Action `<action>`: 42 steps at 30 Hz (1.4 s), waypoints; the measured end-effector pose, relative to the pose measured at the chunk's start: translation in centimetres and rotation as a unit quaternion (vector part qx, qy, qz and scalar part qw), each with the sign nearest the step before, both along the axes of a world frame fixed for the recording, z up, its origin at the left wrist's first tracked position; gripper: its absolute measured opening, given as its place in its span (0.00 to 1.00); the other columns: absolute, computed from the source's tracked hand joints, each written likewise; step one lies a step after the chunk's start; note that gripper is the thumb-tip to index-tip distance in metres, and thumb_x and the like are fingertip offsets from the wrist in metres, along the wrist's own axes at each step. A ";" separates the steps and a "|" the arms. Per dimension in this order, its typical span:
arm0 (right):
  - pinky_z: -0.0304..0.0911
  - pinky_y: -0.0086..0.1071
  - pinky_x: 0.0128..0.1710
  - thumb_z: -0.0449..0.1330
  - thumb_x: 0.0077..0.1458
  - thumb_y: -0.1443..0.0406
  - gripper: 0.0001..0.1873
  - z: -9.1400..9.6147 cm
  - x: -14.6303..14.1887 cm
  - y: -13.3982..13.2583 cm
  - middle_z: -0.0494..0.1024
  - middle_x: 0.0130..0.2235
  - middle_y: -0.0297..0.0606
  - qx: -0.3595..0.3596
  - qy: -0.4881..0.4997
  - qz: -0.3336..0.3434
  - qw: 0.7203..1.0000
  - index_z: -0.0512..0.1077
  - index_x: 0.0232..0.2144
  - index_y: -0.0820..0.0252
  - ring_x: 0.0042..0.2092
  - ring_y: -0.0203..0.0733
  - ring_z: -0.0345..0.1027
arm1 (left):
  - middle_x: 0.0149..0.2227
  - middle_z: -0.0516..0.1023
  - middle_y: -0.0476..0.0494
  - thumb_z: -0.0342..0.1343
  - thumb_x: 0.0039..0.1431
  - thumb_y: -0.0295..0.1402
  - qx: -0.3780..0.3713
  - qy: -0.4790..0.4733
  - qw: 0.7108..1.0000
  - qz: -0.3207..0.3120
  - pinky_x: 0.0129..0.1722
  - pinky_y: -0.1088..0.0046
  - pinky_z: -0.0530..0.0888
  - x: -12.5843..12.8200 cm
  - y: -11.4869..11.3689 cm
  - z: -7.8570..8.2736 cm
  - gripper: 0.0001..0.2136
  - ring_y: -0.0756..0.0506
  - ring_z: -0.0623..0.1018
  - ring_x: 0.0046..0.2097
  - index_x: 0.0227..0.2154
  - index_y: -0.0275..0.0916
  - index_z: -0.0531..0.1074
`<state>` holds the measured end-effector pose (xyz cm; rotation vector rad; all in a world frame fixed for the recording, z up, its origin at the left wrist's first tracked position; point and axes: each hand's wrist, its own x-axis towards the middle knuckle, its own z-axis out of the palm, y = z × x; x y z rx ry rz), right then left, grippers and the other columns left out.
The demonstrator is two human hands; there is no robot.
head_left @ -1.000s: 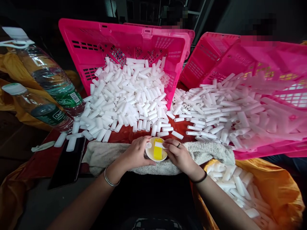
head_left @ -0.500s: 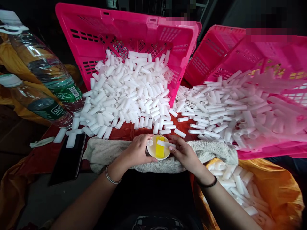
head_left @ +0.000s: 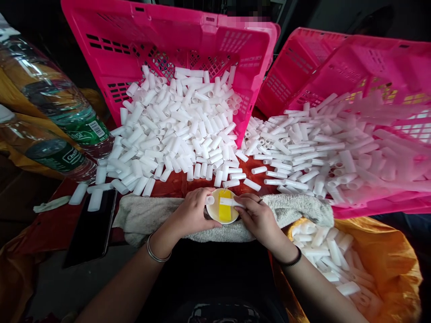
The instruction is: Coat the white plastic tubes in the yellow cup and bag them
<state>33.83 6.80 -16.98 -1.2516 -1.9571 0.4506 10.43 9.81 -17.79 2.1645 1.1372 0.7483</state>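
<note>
Close in front of me is a small white bowl (head_left: pixel 212 211) with a yellow block (head_left: pixel 225 213), perhaps a sponge, in it. My left hand (head_left: pixel 192 211) curls around the bowl's left side and grips a short, wide white tube (head_left: pixel 209 200), its open end facing right. My right hand (head_left: pixel 257 214) pinches a narrower white tube (head_left: pixel 229 202) at its right end. That tube lies level over the yellow block, pointing at the short one, with a gap between them; I cannot tell whether it touches the block. A grey towel (head_left: pixel 144 215) lies beneath my hands and the bowl.
A tipped pink basket (head_left: pixel 175 31) spills short white tubes (head_left: pixel 182 130). Right of it, another pink basket (head_left: pixel 303 54) holds longer tubes (head_left: pixel 303 152). An orange sack (head_left: pixel 397 260) with white pieces sits lower right. Water bottles (head_left: pixel 60 89) and a phone (head_left: pixel 90 233) are at left.
My right hand has turned and shifted its grip at the narrow tube's right end, fingers now extended along it. The tube has become more level. My left hand stays nearly in place.
</note>
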 end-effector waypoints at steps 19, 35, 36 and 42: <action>0.75 0.38 0.40 0.58 0.62 0.68 0.08 -0.1 1.0 0.6 0.79 0.42 0.43 0.034 0.003 0.044 0.998 0.71 0.44 0.55 0.43 0.45 0.76 | 0.56 0.72 0.34 0.76 0.35 0.42 -0.001 0.007 1.000 -0.007 0.57 0.48 0.69 -0.2 0.2 -0.6 0.41 0.32 0.72 0.57 0.52 0.43 0.60; 0.70 0.33 0.34 0.56 0.65 0.58 0.10 6.8 -0.7 -2.3 0.77 0.37 0.39 -0.169 0.158 0.027 0.972 0.70 0.43 0.58 0.35 0.40 0.73 | 0.38 0.77 0.39 0.47 0.70 0.33 0.297 0.138 0.944 -0.032 0.37 0.60 0.77 0.9 -1.6 6.7 0.10 0.39 0.76 0.38 0.47 0.34 0.68; 0.69 0.33 0.34 0.56 0.65 0.58 0.10 7.2 -0.8 -2.3 0.77 0.36 0.39 -0.178 0.145 0.035 0.973 0.71 0.41 0.58 0.35 0.40 0.72 | 0.36 0.77 0.39 0.46 0.70 0.32 0.308 0.156 0.938 -0.034 0.36 0.59 0.77 1.1 -1.9 6.8 0.10 0.40 0.76 0.36 0.46 0.34 0.68; 0.60 0.30 0.29 0.49 0.68 0.57 0.18 8.5 -0.5 -1.8 0.70 0.26 0.33 -0.106 0.044 0.023 0.993 0.67 0.30 0.58 0.27 0.36 0.63 | 0.38 0.76 0.38 0.44 0.71 0.35 0.206 0.116 0.970 -0.062 0.37 0.61 0.75 2.0 -3.4 7.4 0.11 0.40 0.76 0.38 0.44 0.36 0.68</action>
